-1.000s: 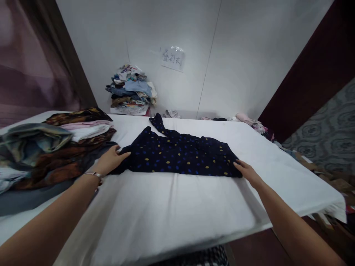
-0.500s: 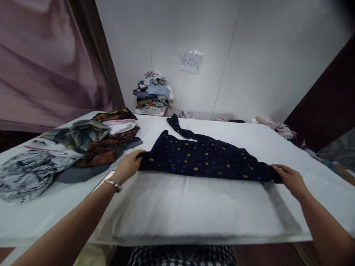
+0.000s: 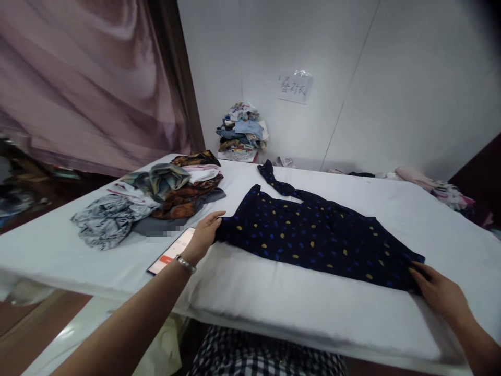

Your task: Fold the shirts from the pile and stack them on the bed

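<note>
My left hand (image 3: 202, 238) and right hand (image 3: 445, 293) hold a dark spotted shirt (image 3: 305, 235) on the bench (image 3: 55, 250).
From left: heaped clothes (image 3: 182, 201), a lit phone (image 3: 171, 253), left fingers pinching one end, right fingers grasping the near right corner. An even pull should keep its cloth flat; I make out no container by it.

The garment (image 3: 313, 235) I held looked navy, perhaps black, spotted yellow and blue; the tablecloth (image 3: 297, 297) was white.
</note>
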The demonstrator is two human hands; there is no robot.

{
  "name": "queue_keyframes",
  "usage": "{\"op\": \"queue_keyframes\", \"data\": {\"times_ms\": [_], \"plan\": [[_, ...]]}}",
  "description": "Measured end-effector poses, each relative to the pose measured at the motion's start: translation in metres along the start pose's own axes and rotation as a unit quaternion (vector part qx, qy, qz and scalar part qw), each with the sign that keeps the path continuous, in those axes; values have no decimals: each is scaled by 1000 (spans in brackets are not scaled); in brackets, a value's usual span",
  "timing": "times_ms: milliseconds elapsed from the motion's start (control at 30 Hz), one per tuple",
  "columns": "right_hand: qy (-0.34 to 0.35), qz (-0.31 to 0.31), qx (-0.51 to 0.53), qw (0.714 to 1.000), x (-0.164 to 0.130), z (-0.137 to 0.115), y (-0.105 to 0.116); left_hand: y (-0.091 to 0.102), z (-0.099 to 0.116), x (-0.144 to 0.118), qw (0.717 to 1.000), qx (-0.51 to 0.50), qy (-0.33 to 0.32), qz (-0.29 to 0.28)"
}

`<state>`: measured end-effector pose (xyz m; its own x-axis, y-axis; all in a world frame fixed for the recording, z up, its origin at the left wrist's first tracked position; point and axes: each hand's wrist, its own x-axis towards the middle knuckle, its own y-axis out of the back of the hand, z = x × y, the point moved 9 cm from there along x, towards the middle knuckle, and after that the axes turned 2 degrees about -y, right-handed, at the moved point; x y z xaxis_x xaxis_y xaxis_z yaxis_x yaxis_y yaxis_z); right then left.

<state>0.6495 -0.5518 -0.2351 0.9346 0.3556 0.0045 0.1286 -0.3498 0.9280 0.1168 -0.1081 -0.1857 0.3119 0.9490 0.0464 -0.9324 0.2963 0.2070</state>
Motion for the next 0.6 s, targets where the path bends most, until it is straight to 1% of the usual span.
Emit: {"op": "queue_keyframes", "data": {"times_ms": [33,67,100,133,167,200,233,267,333,400,467,533,600], "plan": [[-15,13,10,1000,3,5,2,-2,-1,-2,1000,13,0,7],[-32,21,18,999,7,11,3,-5,-2,-5,999,48,-2,3],[-48,23,23,998,10,17,4,-11,-3,-8,995,101,-6,-17],[-61,19,23,998,13,22,3,-17,-4,-12,985,164,-13,-49],[-71,13,18,997,15,26,1,-24,-5,-15,968,234,-22,-85],[-77,8,11,997,17,29,-1,-28,-6,-18,945,304,-29,-115],[-84,7,3,996,18,31,-2,-30,-7,-20,920,369,-33,-131],[-89,9,-4,996,18,32,-4,-28,-6,-19,894,427,-37,-130],[-90,16,-13,996,17,33,-8,-22,3,-12,850,515,-52,-93],[-75,20,-16,997,16,30,-13,-23,16,-3,824,558,-82,-61],[-58,28,-13,998,17,28,-16,-36,26,6,815,566,-115,-55],[-54,33,-12,998,18,27,-16,-57,31,13,811,566,-139,-62],[-59,29,-14,998,17,27,-15,-85,32,16,802,565,-175,-84]]}}
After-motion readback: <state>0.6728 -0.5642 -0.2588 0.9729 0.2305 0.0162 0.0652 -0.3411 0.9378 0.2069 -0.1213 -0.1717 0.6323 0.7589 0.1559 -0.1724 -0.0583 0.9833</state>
